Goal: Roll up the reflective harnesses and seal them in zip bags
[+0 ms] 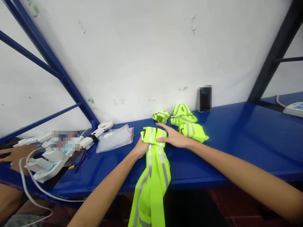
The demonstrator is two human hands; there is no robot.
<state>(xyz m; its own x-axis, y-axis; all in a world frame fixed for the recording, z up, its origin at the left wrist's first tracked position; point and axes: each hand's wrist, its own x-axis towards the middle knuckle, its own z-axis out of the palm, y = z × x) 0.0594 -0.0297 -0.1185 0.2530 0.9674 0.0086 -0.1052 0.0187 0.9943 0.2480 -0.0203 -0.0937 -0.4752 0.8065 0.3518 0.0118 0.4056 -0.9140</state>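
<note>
A neon-yellow reflective vest (157, 167) with silver stripes lies partly folded at the table's front, its long straps hanging over the edge. My left hand (141, 148) grips the folded upper end from the left, its fingers mostly hidden behind the fabric. From the right, my right hand (174, 136) holds the same folded end, the thumb pressed on top and the index finger stretched out beyond it. Just past my right hand lies a folded yellow reflective bundle (194, 132), with another yellow bundle (182, 115) behind it and a smaller rolled one (161, 116) to the left.
Clear zip bags (115, 138) lie left of my hands on the blue table (236, 138). Farther left are a white handheld fan (105, 126), power strips with a white cable (30, 186), and another person's hand (23, 154). A dark phone-like object (204, 99) leans on the wall.
</note>
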